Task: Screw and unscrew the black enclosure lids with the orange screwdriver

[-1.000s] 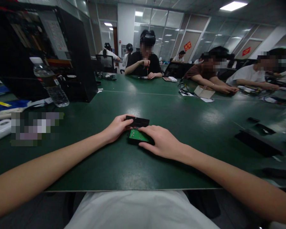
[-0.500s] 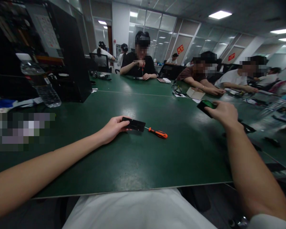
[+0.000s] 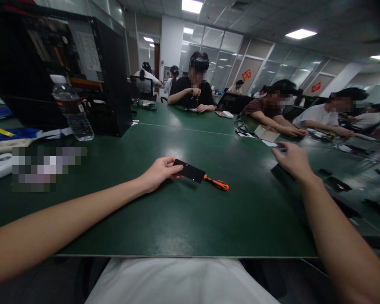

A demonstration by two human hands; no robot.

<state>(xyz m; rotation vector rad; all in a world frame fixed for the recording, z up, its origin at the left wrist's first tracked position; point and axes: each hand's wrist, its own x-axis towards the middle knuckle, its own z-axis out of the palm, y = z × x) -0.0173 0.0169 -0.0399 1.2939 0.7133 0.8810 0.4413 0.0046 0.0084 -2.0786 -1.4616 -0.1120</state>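
My left hand (image 3: 164, 172) pinches a flat black rectangular panel (image 3: 191, 171) by its left end, thumb on top. The panel is held just over the green table and tilts down to the right. Its right end overlaps the shaft of an orange and black screwdriver (image 3: 218, 183), which lies on the tabletop. Off to the right, my right hand (image 3: 293, 158) has its thumb and fingers apart, with nothing between them. Below it lies a dark flat piece (image 3: 281, 172), partly covered by the hand and its shadow.
At the left stand a black computer case (image 3: 112, 76) and a plastic water bottle (image 3: 74, 112). A small open box (image 3: 266, 133) and cables (image 3: 240, 126) lie toward the back right. More dark parts (image 3: 338, 183) are beyond my right forearm. Several people sit around the table.
My right hand has let go of the black piece with a green face that it held. My left hand still holds the panel, now turned to a plainer face. The view has shifted slightly.
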